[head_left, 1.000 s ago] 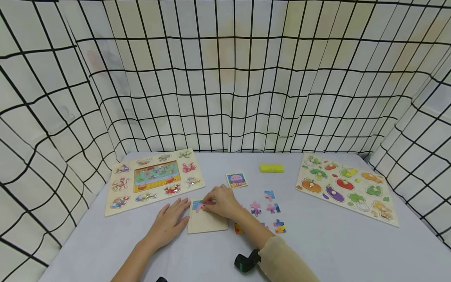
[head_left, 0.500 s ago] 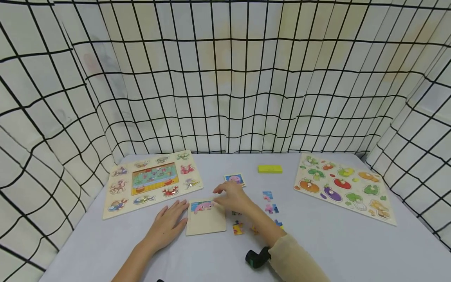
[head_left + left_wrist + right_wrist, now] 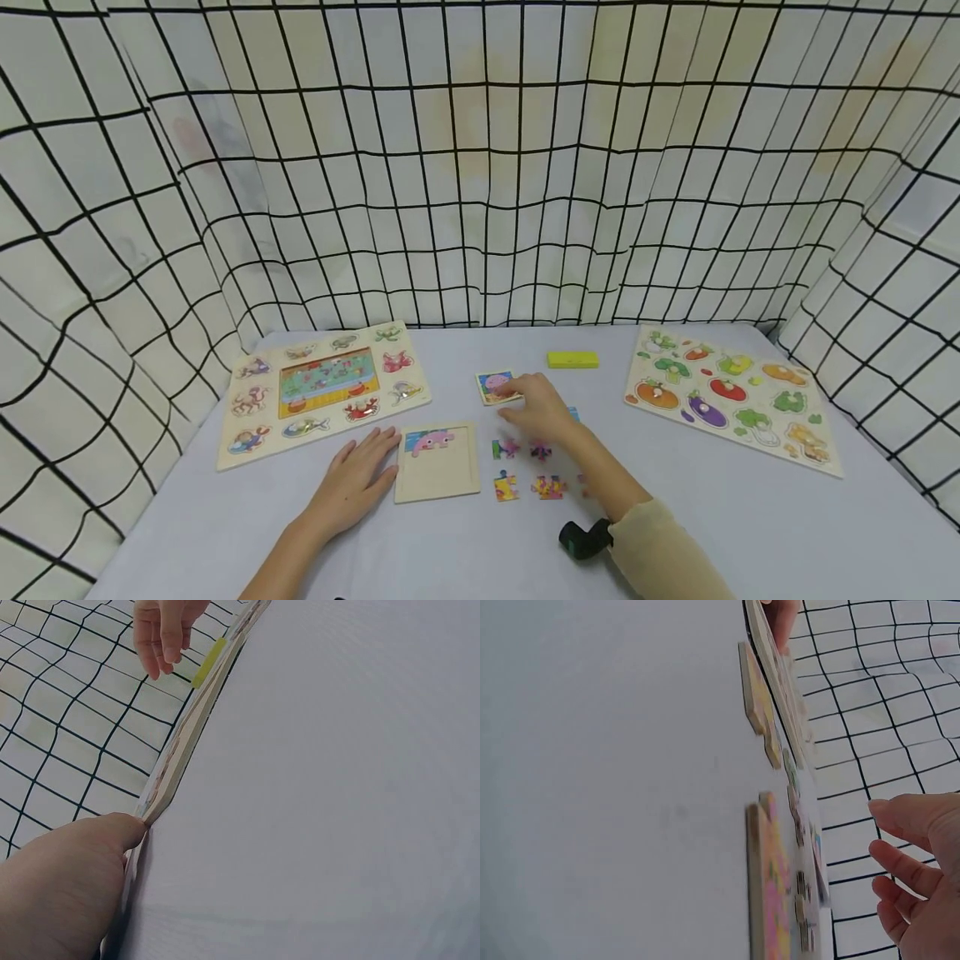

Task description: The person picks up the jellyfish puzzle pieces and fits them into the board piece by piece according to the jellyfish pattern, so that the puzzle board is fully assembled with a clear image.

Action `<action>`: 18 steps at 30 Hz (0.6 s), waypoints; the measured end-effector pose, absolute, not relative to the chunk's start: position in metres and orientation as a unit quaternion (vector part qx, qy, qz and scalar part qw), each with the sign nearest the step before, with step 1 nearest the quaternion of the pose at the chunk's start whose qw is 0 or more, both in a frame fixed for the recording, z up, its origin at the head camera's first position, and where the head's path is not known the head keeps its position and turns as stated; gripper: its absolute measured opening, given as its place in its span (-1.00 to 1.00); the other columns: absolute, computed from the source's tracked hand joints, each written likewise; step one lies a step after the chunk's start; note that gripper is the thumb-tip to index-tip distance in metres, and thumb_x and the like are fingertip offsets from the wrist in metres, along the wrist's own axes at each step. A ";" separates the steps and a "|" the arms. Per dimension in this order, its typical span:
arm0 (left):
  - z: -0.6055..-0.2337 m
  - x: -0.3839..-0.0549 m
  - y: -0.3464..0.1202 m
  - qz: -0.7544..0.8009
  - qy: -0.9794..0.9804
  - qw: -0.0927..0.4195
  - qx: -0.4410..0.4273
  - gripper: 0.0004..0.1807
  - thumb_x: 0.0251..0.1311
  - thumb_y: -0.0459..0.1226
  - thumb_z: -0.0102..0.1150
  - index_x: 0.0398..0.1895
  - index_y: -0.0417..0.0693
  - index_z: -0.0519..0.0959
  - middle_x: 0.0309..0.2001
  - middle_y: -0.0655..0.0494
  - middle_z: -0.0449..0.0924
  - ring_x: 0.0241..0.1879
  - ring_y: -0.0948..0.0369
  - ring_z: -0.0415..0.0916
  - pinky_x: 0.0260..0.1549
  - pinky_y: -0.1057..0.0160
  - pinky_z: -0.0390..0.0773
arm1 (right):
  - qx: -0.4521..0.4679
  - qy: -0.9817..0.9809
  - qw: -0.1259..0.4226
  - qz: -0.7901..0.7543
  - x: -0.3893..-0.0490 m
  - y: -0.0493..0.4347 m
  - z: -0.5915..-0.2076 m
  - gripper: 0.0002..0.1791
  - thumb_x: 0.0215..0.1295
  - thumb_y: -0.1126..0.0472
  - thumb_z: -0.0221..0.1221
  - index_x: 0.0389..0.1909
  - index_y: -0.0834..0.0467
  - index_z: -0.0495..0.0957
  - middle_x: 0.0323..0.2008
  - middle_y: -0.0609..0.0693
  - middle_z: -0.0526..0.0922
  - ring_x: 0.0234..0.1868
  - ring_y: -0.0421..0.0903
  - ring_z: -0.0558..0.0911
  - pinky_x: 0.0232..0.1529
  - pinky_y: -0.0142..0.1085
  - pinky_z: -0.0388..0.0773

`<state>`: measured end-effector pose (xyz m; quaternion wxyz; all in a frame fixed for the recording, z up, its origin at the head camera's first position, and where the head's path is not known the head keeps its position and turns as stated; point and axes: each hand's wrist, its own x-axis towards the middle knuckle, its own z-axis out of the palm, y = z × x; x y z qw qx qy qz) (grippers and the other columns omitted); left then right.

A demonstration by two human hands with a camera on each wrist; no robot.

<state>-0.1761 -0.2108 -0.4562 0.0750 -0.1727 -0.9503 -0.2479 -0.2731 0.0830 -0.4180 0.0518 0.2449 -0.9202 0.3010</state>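
Observation:
A small square wooden puzzle tray (image 3: 435,485) lies on the white table, with joined pink-and-blue puzzle pieces (image 3: 431,442) along its top. My left hand (image 3: 352,477) rests flat beside it, fingertips and thumb at its left edge. In the left wrist view, its thumb (image 3: 120,831) points at a board edge. My right hand (image 3: 542,408) hovers over the loose jigsaw pieces (image 3: 550,487) right of the tray, holding nothing. Its thumb and fingers are spread apart in the right wrist view (image 3: 919,862). Some pieces are hidden under this hand and forearm. A small octopus picture card (image 3: 492,387) lies just behind its fingers.
A sea-animal puzzle board (image 3: 262,425) lies at the back left, and a vegetable puzzle board (image 3: 742,446) at the right. Between them sits a yellow block (image 3: 572,360). Black netting (image 3: 480,250) over white cloth encloses the table's back and sides.
My right hand has let go of a pink piece at the tray's top row and moved right, over the loose pieces. My left hand stays at the tray's edge.

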 end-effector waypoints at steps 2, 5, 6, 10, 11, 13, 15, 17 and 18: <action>-0.456 -0.176 -0.210 -0.250 -0.950 0.075 -0.173 -0.48 0.22 -0.20 0.09 0.24 -0.15 0.33 0.29 -0.08 0.25 0.32 -0.05 0.05 0.25 -0.15 -0.14 | 0.241 -0.920 0.052 0.305 -0.273 0.091 -0.418 -0.71 0.05 0.20 0.31 -0.16 0.13 0.62 -0.20 -0.04 0.62 -0.10 -0.05 0.47 -0.03 -0.16 0.40; -0.457 -0.176 -0.210 -0.250 -0.950 0.076 -0.173 -0.48 0.22 -0.20 0.09 0.24 -0.15 0.34 0.29 -0.08 0.25 0.32 -0.05 0.05 0.24 -0.15 -0.14 | 0.235 -0.919 0.046 0.314 -0.273 0.103 -0.419 -0.70 0.06 0.21 0.31 -0.14 0.14 0.61 -0.17 0.01 0.61 -0.06 0.00 0.47 0.00 -0.13 0.39; -0.457 -0.176 -0.210 -0.249 -0.950 0.076 -0.173 -0.48 0.22 -0.20 0.09 0.24 -0.15 0.34 0.29 -0.08 0.25 0.32 -0.05 0.05 0.25 -0.15 -0.14 | 0.234 -0.919 0.044 0.314 -0.274 0.108 -0.419 -0.70 0.06 0.21 0.30 -0.13 0.14 0.61 -0.16 0.02 0.61 -0.05 0.00 0.46 0.00 -0.12 0.39; -0.459 -0.177 -0.210 -0.248 -0.951 0.076 -0.171 -0.48 0.22 -0.19 0.09 0.24 -0.14 0.33 0.29 -0.07 0.25 0.32 -0.05 0.05 0.25 -0.15 -0.15 | 0.231 -0.923 0.026 0.308 -0.275 0.127 -0.421 -0.66 0.08 0.19 0.29 -0.08 0.14 0.58 -0.15 0.03 0.58 -0.04 0.02 0.45 -0.01 -0.09 0.39; -0.459 -0.177 -0.210 -0.248 -0.951 0.076 -0.171 -0.48 0.22 -0.19 0.10 0.24 -0.14 0.33 0.29 -0.07 0.25 0.32 -0.05 0.05 0.24 -0.15 -0.15 | 0.230 -0.923 0.020 0.309 -0.275 0.131 -0.421 -0.66 0.09 0.20 0.28 -0.07 0.14 0.57 -0.14 0.03 0.57 -0.04 0.02 0.45 -0.01 -0.09 0.39; -0.460 -0.176 -0.210 -0.247 -0.951 0.075 -0.171 -0.48 0.22 -0.19 0.10 0.24 -0.14 0.33 0.29 -0.07 0.25 0.32 -0.05 0.05 0.24 -0.15 -0.15 | 0.227 -0.923 0.012 0.312 -0.276 0.141 -0.423 -0.64 0.09 0.20 0.28 -0.05 0.15 0.56 -0.12 0.03 0.57 -0.04 0.02 0.46 -0.01 -0.08 0.40; -0.460 -0.176 -0.210 -0.249 -0.950 0.075 -0.171 -0.48 0.22 -0.20 0.10 0.24 -0.14 0.34 0.29 -0.08 0.25 0.32 -0.05 0.05 0.24 -0.15 -0.15 | 0.223 -0.922 0.007 0.315 -0.278 0.150 -0.425 -0.63 0.10 0.21 0.27 -0.04 0.16 0.55 -0.11 0.05 0.57 -0.04 0.02 0.47 -0.01 -0.07 0.41; -0.460 -0.176 -0.210 -0.249 -0.950 0.075 -0.171 -0.48 0.22 -0.20 0.10 0.24 -0.14 0.34 0.29 -0.08 0.25 0.32 -0.05 0.05 0.24 -0.15 -0.14 | 0.211 -0.924 0.003 0.317 -0.279 0.158 -0.426 -0.63 0.10 0.20 0.27 -0.03 0.14 0.55 -0.10 0.04 0.56 -0.04 0.02 0.47 -0.01 -0.08 0.42; -0.459 -0.176 -0.210 -0.250 -0.950 0.075 -0.170 -0.48 0.22 -0.20 0.10 0.24 -0.14 0.34 0.29 -0.08 0.25 0.32 -0.05 0.05 0.24 -0.15 -0.14 | 0.207 -0.926 0.003 0.317 -0.280 0.161 -0.427 -0.62 0.10 0.20 0.27 -0.02 0.14 0.54 -0.09 0.04 0.56 -0.03 0.02 0.47 0.00 -0.08 0.41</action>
